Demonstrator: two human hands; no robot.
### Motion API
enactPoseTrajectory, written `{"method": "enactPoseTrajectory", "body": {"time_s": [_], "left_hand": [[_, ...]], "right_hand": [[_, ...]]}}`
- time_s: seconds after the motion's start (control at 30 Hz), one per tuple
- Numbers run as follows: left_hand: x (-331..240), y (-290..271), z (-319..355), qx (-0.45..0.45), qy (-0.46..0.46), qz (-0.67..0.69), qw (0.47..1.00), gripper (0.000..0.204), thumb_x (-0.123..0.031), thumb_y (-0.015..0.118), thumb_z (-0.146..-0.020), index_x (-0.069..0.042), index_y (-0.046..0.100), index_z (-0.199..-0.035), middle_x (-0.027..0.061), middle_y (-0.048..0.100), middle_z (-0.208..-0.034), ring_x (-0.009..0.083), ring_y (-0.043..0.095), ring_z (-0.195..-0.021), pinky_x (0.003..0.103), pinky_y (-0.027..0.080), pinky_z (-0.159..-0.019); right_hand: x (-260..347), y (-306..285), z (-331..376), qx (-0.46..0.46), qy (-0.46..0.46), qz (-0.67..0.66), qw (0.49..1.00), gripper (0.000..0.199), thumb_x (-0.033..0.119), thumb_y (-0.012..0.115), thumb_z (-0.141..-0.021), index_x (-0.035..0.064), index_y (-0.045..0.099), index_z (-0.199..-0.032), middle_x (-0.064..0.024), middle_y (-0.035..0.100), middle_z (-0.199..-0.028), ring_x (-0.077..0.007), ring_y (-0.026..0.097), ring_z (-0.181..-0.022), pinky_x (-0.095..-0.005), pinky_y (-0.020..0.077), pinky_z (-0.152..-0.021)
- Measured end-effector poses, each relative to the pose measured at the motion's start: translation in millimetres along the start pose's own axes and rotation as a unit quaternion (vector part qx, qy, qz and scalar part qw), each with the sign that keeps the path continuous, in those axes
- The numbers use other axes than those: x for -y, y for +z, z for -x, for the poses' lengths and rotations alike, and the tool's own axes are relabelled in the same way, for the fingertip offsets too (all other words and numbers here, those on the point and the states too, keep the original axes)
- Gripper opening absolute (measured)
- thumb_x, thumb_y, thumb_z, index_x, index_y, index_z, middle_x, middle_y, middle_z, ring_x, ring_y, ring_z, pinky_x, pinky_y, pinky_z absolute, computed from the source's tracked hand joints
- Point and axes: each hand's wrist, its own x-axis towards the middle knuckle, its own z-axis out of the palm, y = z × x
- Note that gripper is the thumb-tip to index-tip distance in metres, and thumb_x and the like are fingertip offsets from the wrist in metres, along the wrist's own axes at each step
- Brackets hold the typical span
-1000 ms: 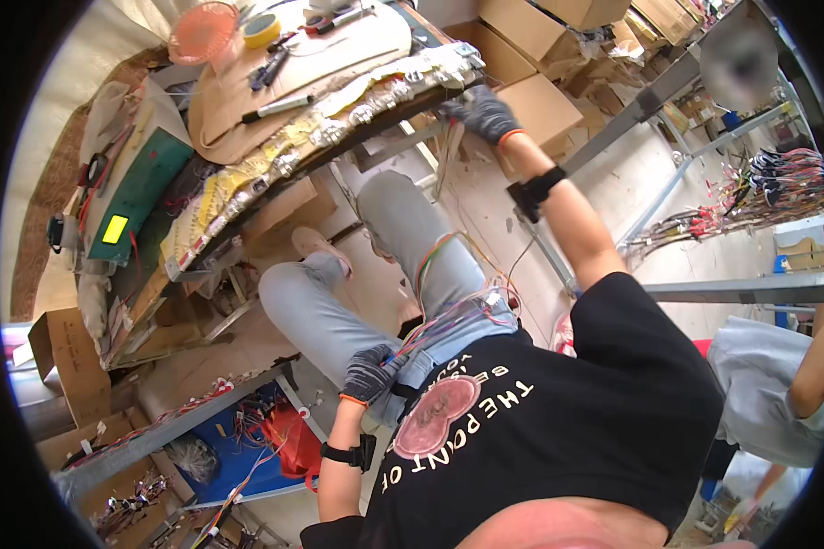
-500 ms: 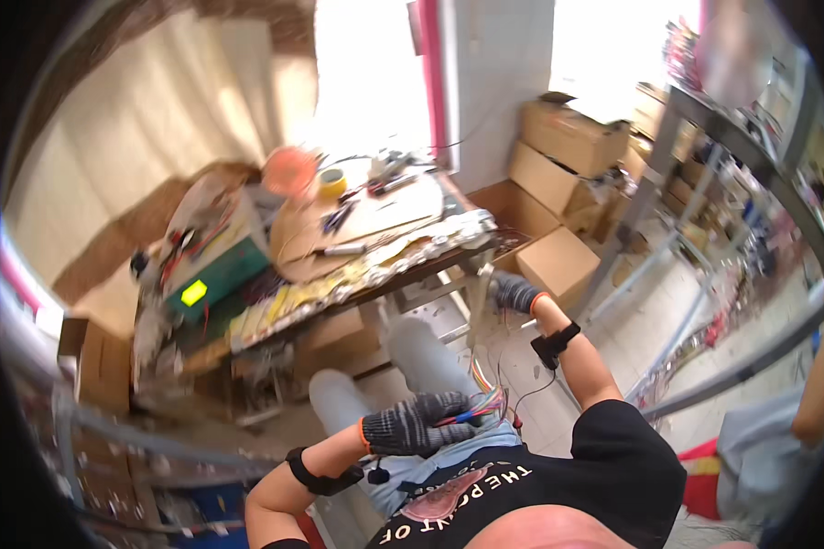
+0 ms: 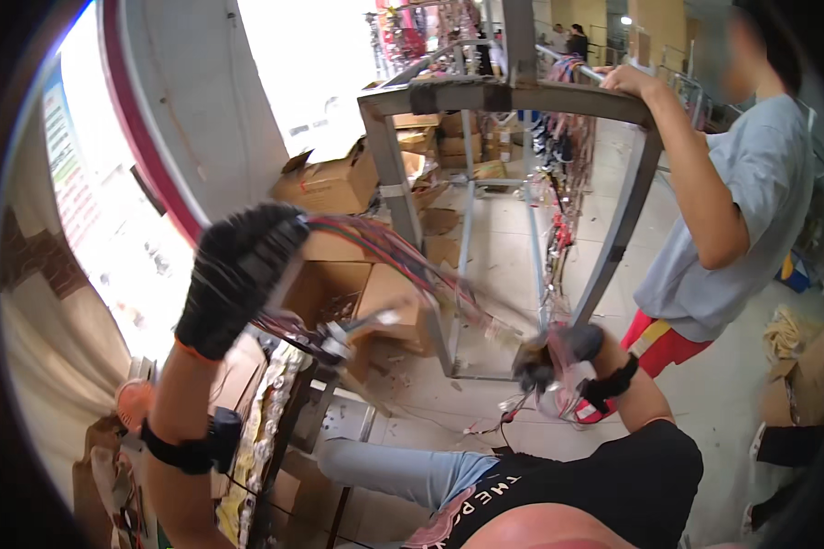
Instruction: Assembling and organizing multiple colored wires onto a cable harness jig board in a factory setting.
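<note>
My left hand, in a dark striped knit glove with an orange cuff, is raised at the left and closed around a bundle of coloured wires. From its fingers the bundle stretches rightward through the air, with connector ends dangling below the hand. My right hand, also gloved, is blurred by motion low on the right. The bundle's far stretch reaches this hand, and pinkish strands show beside its closed fingers; the exact grip is smeared. Both wrists wear black straps with small devices.
A grey metal frame stands ahead, hung with wire harnesses. At the right a person in a grey shirt rests a hand on it. Cardboard boxes pile behind. The cluttered workbench lies at lower left.
My view has turned right, from the workbench toward the frame and the person. My left hand has risen from my lap with the wires, which now stretch across to my right hand.
</note>
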Motion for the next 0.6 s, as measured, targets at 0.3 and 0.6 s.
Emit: {"method": "enactPoseTrajectory", "body": {"time_s": [0.3,0.6], "left_hand": [[108.5,15.9,-106.9,-0.129,-0.087,0.219,0.963,0.017,-0.011,0.06,-0.084,0.001,0.062,-0.096,0.0058,0.065,-0.088,0.0088,0.058,-0.081,0.021,0.047,-0.072],[144.2,82.1,-195.8,-0.088,-0.082,0.252,0.96,0.019,-0.014,0.063,-0.082,0.001,0.064,-0.094,0.0041,0.065,-0.082,0.0078,0.055,-0.074,0.023,0.046,-0.069]], "right_hand": [[183.0,48.4,36.3,-0.376,0.045,0.457,0.805,0.038,0.031,0.066,-0.077,0.0042,0.053,-0.1,-0.0005,0.054,-0.072,-0.0127,0.053,-0.062,-0.0298,0.0435,-0.058],[176.1,-28.0,85.2,-0.75,-0.132,0.621,0.188,0.012,-0.001,0.054,-0.082,0.0037,0.057,-0.093,-0.0067,0.059,-0.081,-0.0141,0.055,-0.069,-0.027,0.0461,-0.063]]}}
